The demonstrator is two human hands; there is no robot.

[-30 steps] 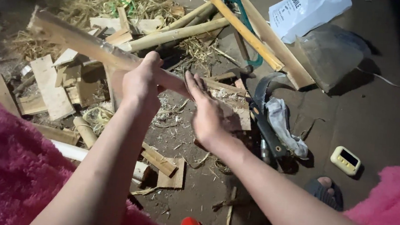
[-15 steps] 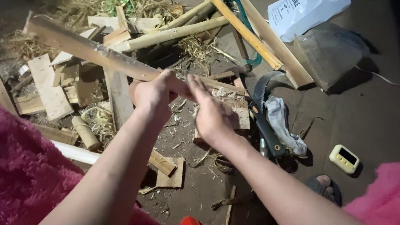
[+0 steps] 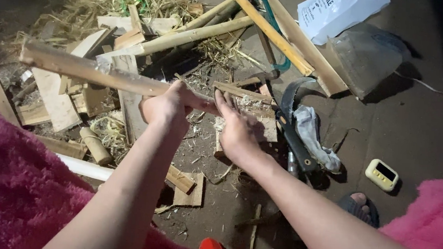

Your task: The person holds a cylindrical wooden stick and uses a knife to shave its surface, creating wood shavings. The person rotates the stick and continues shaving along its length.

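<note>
My left hand (image 3: 167,109) is shut around a long, pale bamboo pole (image 3: 92,71), which runs from that fist up and to the left over a heap of wood scraps. My right hand (image 3: 237,130) is just right of it, fingers stretched flat and together. Its fingertips rest against the near end of the pole without curling around it. Both forearms reach in from the bottom of the head view.
Several bamboo poles (image 3: 186,33), plank offcuts (image 3: 55,99) and straw lie on the dirt floor. A curved dark blade (image 3: 290,106) with a white rag (image 3: 311,135) lies to the right, near a small yellow device (image 3: 381,174). White bag (image 3: 338,9), pink fleece (image 3: 2,185), sandalled foot (image 3: 358,206).
The pole's far end has dropped, so the pole lies more level. Both hands shifted slightly down and right, with the right hand staying flat against the pole's near end.
</note>
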